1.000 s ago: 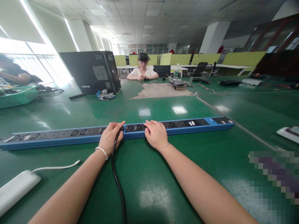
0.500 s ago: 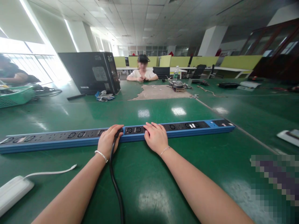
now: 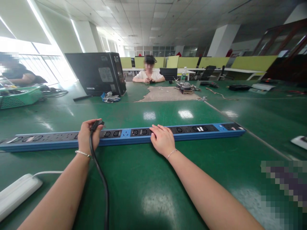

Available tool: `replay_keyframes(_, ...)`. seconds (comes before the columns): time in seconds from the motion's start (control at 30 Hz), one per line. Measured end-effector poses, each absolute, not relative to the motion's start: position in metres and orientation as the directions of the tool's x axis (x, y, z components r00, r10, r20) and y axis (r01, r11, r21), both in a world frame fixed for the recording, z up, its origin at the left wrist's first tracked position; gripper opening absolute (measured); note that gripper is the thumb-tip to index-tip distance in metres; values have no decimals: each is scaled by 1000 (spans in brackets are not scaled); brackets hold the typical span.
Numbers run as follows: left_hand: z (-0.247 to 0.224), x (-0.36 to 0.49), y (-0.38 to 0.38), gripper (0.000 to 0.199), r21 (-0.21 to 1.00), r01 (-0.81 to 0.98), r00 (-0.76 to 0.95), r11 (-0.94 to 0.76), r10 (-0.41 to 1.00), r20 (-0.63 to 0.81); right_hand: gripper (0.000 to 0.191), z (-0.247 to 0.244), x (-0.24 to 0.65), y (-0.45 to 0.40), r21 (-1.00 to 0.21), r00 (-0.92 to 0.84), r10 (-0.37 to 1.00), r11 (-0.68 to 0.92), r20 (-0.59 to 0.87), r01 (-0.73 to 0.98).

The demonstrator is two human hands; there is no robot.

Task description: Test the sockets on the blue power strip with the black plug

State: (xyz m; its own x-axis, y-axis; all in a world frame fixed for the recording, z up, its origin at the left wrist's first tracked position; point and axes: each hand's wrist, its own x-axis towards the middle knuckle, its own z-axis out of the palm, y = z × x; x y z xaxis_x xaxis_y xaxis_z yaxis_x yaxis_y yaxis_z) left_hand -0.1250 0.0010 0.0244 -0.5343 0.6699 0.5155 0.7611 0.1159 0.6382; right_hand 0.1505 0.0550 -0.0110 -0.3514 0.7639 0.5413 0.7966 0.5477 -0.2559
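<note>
A long blue power strip [image 3: 206, 135] with black socket panels lies across the table in front of me. My left hand [image 3: 87, 137] pinches a black power plug [image 3: 99, 123] over the strip's left half. The plug is out of the sockets, its end pointing right. From it the black cord [image 3: 102, 175] runs down past my wrist and out of view at the bottom. Right of the strip's middle, my right hand [image 3: 163, 140] holds the strip, fingers bent over its top and covering part of a socket panel.
A white extension block [image 3: 21, 193] with a white cable lies at lower left. Farther back are a green basket [image 3: 21, 98], a black computer case [image 3: 94, 75] and gloves [image 3: 110, 97]. One person [image 3: 149, 75] sits opposite; another [image 3: 18, 73] is at left.
My left hand has moved left along the strip with the plug, uncovering sockets and a blue outlet. My right hand stays on the strip. The view has shifted slightly.
</note>
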Motion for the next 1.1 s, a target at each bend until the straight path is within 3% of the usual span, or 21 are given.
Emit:
replay_keyframes(0.1,26,-154,-5,35,625,747,-564,227,715,414,33,-11,151,55,-258,-351,768,545,536,798)
replay_keyframes(0.4,19,-179,-12,39,601,781,-435,168,837,332,34,-11,152,56,-265,-346,763,549,546,793)
replay_keyframes(0.67,14,-177,-12,42,666,743,-395,72,850,349,34,-12,151,56,-265,-349,766,548,540,793)
replay_keyframes(0.97,10,-175,-15,36,660,751,-337,21,872,355,34,-12,151,56,-270,-347,754,560,557,784)
replay_keyframes(1.1,6,-176,-19,39,603,795,-342,62,867,363,34,-11,151,56,-271,-348,755,560,556,783)
